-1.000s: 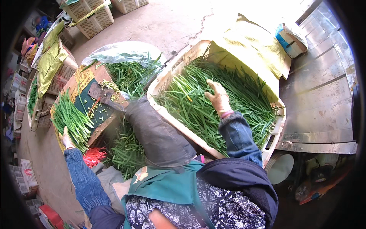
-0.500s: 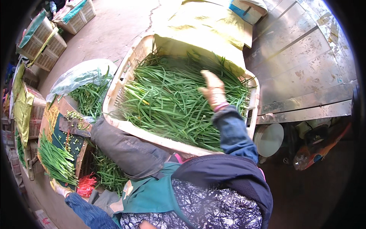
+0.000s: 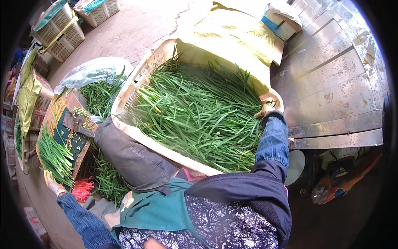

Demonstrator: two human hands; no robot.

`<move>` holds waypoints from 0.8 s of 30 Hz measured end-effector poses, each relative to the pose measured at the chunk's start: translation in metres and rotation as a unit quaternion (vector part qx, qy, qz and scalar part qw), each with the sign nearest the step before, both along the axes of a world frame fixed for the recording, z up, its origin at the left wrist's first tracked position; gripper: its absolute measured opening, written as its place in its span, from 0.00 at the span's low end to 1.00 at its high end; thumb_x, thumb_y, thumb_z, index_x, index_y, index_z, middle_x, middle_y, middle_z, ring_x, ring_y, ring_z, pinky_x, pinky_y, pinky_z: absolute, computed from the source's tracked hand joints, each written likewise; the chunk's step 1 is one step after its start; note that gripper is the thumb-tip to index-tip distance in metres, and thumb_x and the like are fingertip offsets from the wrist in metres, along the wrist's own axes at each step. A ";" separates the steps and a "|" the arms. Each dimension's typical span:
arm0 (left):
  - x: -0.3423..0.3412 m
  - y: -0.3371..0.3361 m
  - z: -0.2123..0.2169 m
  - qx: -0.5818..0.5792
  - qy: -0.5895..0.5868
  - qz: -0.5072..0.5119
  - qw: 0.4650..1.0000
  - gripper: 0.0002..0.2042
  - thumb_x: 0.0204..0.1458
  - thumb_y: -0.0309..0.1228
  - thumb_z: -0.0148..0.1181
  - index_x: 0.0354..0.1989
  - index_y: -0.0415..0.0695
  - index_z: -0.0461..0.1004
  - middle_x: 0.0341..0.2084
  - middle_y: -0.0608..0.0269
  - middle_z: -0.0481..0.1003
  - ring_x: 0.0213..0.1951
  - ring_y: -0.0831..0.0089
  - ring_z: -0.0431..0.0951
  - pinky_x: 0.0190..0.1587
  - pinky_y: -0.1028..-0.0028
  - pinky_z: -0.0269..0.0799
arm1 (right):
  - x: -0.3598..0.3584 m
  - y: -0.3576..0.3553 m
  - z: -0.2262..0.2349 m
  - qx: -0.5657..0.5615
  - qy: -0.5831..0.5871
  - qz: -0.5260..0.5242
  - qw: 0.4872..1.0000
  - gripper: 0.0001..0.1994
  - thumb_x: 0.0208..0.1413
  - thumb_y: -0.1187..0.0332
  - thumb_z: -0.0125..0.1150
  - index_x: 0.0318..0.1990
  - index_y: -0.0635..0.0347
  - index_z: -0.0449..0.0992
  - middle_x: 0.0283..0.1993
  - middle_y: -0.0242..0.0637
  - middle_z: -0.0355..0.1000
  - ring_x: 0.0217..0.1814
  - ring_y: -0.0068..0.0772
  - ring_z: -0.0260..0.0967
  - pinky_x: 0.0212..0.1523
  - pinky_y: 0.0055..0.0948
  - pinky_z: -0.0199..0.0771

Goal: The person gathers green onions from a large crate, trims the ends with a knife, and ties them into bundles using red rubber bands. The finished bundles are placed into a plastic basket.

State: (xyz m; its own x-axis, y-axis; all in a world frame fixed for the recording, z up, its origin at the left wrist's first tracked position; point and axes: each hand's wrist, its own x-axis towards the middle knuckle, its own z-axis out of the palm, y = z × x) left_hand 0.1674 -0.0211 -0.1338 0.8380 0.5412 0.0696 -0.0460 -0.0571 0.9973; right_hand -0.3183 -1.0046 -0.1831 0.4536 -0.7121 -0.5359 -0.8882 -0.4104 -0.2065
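A large cream plastic crate [image 3: 124,93] full of long green chives [image 3: 195,112] lies in front of me, tilted against my knee. My right hand [image 3: 266,106], in a tan glove, is curled over the crate's right rim. My left hand [image 3: 52,185], in a pale glove, sits far down at the left. It touches the near end of a chive bundle [image 3: 54,155] lying on a wooden board. Whether its fingers grip the bundle is hidden.
A cleaver [image 3: 76,124] lies on a green cutting mat [image 3: 66,139] on the board. A clear bag of chives [image 3: 93,76] lies behind it, with red bands [image 3: 83,189] beside my leg. A yellow cloth [image 3: 232,35] drapes the crate's far end. A metal table [image 3: 331,87] stands at the right, and more crates [image 3: 62,33] at the upper left.
My right hand has moved from the middle of the chives to the crate's right rim. The view has swung right, so the board and left hand sit further left.
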 end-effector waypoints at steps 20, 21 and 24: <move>-0.290 -0.568 -0.052 -0.330 0.534 -0.680 0.379 0.32 0.59 0.50 0.59 0.63 0.39 0.65 0.60 0.45 0.69 0.63 0.53 0.67 0.64 0.55 0.62 | 0.087 0.259 0.148 0.249 -0.009 0.182 0.951 0.34 0.51 0.38 0.62 0.55 0.57 0.75 0.41 0.45 0.80 0.41 0.43 0.78 0.46 0.34 0.75; -0.290 -0.565 -0.056 -0.372 0.549 -0.653 0.367 0.28 0.58 0.48 0.60 0.59 0.38 0.68 0.56 0.46 0.72 0.59 0.54 0.70 0.63 0.54 0.64 | 0.065 0.283 0.072 0.226 -0.178 0.189 0.939 0.40 0.51 0.33 0.58 0.56 0.63 0.72 0.43 0.51 0.78 0.45 0.49 0.78 0.48 0.39 0.76; -0.267 -0.535 -0.032 -0.437 0.560 -0.599 0.369 0.16 0.58 0.37 0.61 0.49 0.39 0.75 0.45 0.51 0.79 0.49 0.57 0.78 0.57 0.53 0.72 | 0.083 0.344 0.082 -0.090 -0.199 0.255 0.942 0.45 0.46 0.23 0.50 0.37 0.69 0.71 0.21 0.45 0.75 0.22 0.46 0.76 0.25 0.38 0.76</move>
